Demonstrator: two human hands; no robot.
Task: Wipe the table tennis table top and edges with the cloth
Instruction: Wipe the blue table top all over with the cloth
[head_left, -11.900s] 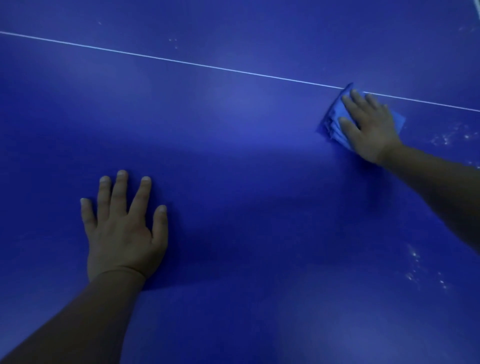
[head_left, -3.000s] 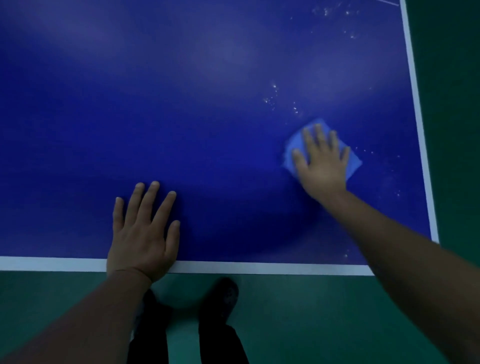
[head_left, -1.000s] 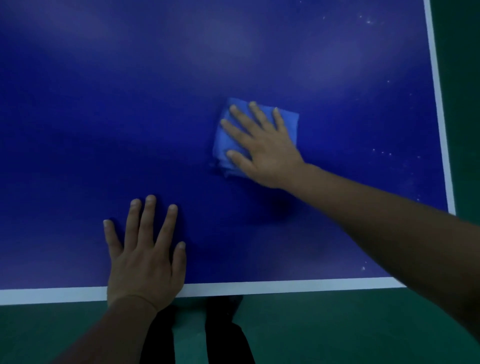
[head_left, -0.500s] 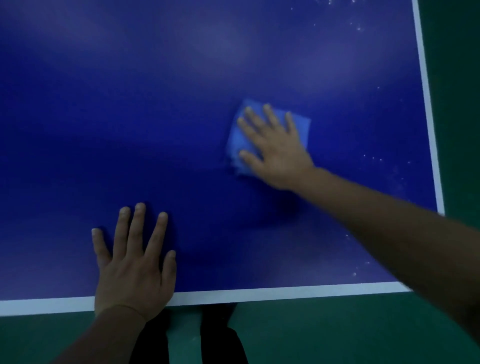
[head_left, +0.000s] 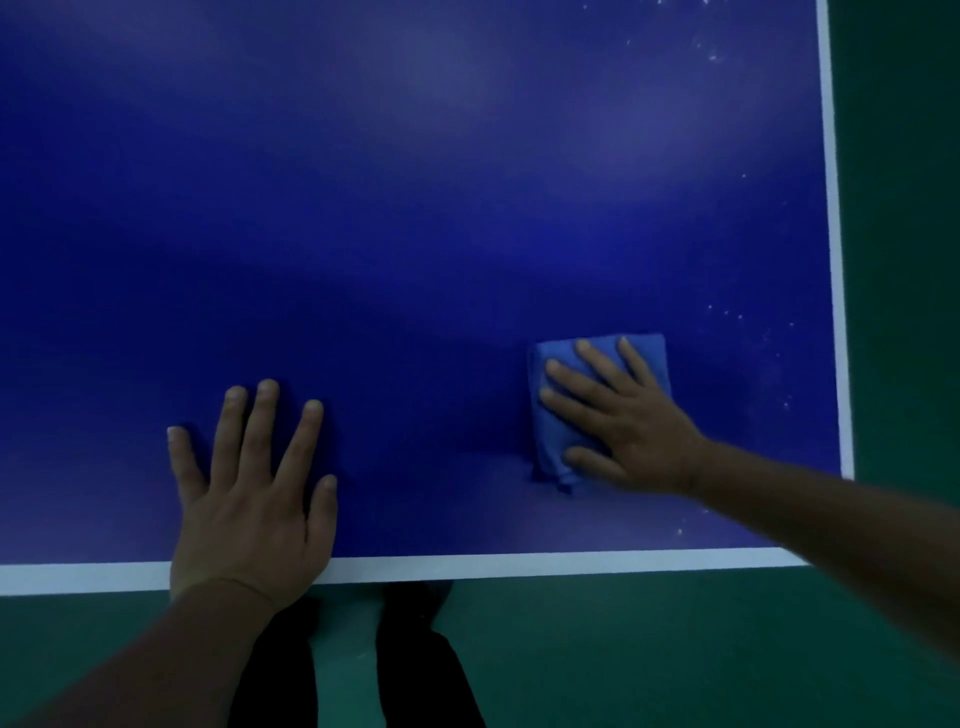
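Cloth (head_left: 649, 358): folded blue pad, lower right of the frame on the blue desk (head_left: 415, 208), pinned flat under the right hand (head_left: 623, 415), whose straight, spread fingers press rather than grip it, probably so the whole pad drags evenly across the surface. Its long axis runs roughly from upper frame to lower frame, one short end toward the white near-edge stripe (head_left: 467, 564), with pale specks between it and the right-hand stripe. Left hand (head_left: 249, 499): lower centre-left, flat and splayed, holding nothing, heel on the near edge, likely bracing the lean.
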